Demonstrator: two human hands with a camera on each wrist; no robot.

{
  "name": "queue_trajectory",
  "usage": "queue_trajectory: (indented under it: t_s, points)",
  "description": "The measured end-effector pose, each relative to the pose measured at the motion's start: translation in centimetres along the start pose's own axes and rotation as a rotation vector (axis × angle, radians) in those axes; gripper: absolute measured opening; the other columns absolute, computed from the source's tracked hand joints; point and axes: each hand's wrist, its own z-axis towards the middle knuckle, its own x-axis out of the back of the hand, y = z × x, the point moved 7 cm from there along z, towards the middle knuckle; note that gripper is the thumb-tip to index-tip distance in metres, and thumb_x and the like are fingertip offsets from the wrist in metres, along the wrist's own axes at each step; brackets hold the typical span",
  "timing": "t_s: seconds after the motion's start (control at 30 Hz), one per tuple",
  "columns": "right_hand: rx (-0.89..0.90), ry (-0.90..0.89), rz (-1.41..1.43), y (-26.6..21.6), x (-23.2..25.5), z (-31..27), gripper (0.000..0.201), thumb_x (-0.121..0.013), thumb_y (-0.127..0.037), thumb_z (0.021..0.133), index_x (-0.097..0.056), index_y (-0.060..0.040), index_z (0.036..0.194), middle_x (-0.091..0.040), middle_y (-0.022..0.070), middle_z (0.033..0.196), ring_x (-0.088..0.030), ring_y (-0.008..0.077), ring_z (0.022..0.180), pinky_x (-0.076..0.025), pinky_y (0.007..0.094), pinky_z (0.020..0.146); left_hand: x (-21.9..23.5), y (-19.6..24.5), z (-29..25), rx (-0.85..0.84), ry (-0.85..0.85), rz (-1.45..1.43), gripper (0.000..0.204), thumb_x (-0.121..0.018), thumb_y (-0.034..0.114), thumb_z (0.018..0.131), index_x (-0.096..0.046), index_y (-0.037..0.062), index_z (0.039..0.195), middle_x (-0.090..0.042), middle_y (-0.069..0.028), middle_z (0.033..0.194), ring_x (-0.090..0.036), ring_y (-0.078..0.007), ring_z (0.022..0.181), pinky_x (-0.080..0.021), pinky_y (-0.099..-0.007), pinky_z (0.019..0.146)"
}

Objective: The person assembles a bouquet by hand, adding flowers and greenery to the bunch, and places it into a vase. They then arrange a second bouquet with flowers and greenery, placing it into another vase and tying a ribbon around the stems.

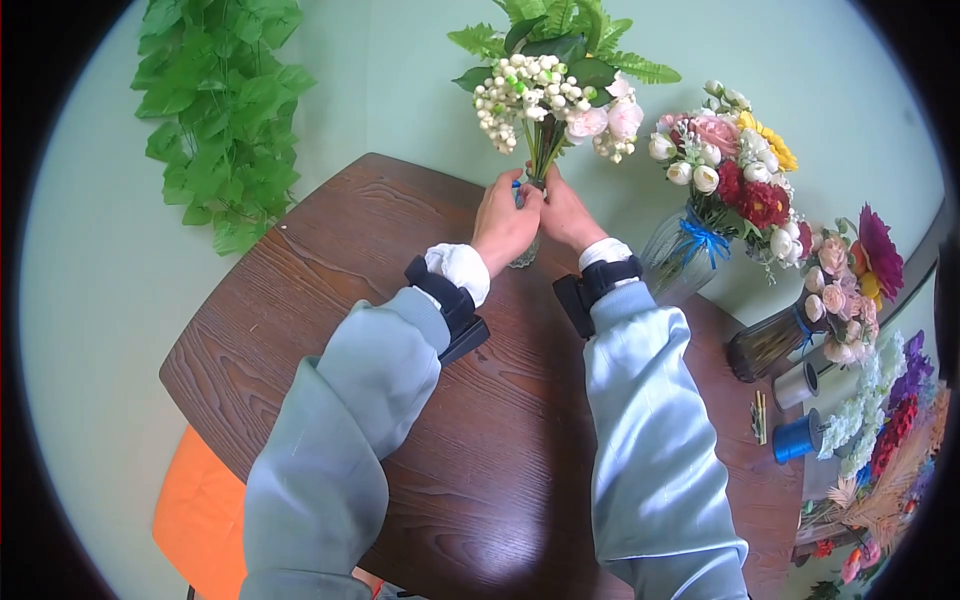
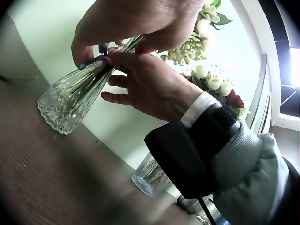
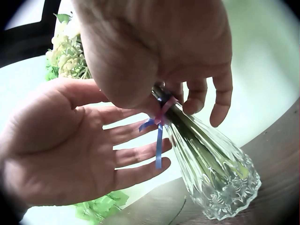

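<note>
A ribbed clear glass vase [image 3: 225, 187] stands near the table's far edge, with stems inside and a bouquet of white berries, pale pink blooms and fern leaves [image 1: 540, 90] above. Round its narrow neck is a thin ribbon [image 3: 159, 145], pink at the knot with blue tails hanging. My left hand [image 1: 507, 220] reaches in from the left, thumb and forefinger meeting at the knot, the other fingers extended behind the tails. From the other side my right hand [image 1: 568, 212] pinches the ribbon at the neck, its remaining fingers loosely bent beside the glass. The fingertips partly hide each other.
To the right stand a glass vase of mixed flowers with a blue bow [image 1: 680, 250] and a darker vase [image 1: 765, 345] with pink blooms. Nearby lie ribbon spools, one blue [image 1: 797, 438]. Green leaves [image 1: 220, 120] hang at left; an orange chair [image 1: 200, 510] is below.
</note>
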Motion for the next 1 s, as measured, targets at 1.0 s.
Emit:
queue_trajectory:
  t_s: [1.0]
  points:
    - [-0.179, 0.19, -0.17, 0.9, 0.5, 0.0, 0.041, -0.056, -0.026, 0.085, -0.041, -0.0014, 0.113, -0.062, 0.0271, 0.092, -0.057, 0.0447, 0.091, -0.044, 0.051, 0.078, -0.9, -3.5, -1.9, 0.297, -0.251, -0.104, 0.063, -0.045, -0.001, 0.077, -0.028, -0.0024, 0.138, -0.038, -0.0221, 0.136, -0.039, -0.0287, 0.126, -0.032, -0.0356, 0.102]
